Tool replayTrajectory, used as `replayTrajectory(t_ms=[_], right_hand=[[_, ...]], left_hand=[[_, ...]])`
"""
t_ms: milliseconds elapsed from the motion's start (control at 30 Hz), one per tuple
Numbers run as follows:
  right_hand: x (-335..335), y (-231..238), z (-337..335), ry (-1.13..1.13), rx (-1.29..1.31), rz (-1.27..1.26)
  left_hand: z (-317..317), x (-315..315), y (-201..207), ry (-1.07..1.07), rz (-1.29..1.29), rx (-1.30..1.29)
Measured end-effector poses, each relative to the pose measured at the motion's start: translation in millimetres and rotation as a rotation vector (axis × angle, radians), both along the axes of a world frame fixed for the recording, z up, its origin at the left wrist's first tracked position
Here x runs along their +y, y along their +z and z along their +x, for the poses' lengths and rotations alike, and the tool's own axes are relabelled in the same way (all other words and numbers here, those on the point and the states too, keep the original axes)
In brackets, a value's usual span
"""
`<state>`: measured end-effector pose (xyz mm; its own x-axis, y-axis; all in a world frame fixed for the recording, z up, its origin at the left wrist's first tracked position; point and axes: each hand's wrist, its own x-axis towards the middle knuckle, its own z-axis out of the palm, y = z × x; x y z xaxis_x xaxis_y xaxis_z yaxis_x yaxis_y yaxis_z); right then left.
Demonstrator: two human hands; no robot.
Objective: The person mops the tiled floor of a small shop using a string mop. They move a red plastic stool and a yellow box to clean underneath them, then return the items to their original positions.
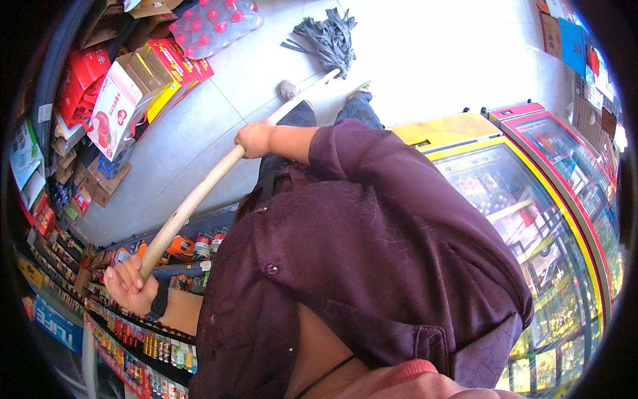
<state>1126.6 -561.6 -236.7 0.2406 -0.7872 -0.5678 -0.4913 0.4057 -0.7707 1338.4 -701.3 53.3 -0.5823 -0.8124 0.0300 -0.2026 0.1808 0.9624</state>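
Note:
A mop's pale wooden handle point(193, 201) slants across the view in front of my body. My left hand point(131, 286), with a dark band on its wrist, is closed round the handle's upper end. Farther down the shaft, my right hand point(255, 138) grips it with the fingers wrapped round. The mop head point(325, 38), a bundle of dark grey cloth strips, lies on the pale tiled floor point(425, 60) just beyond my feet.
Opened cartons point(119, 110) and a plastic-wrapped pack of red-capped bottles point(216, 25) stand at the far left. Shelves of small packaged goods point(156, 346) run along the left. A yellow-framed glass-door cooler point(525, 219) and a red-framed one point(565, 143) are on the right.

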Motion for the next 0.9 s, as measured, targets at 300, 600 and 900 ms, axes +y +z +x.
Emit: replayTrajectory(t_ms=[300,600,900], right_hand=[[81.6,-103.1,-60.5,-0.016,0.232,0.21],[112.5,-69.3,-94.3,-0.107,0.324,0.103],[46.2,17.7,-12.2,-0.018,0.06,0.033]], left_hand=[[-51.8,33.4,-118.6,0.51,0.396,-0.102],[-37.8,31.4,-150.7,0.385,0.227,-0.339],[56.2,-58.7,-69.8,0.41,0.312,-0.505]])
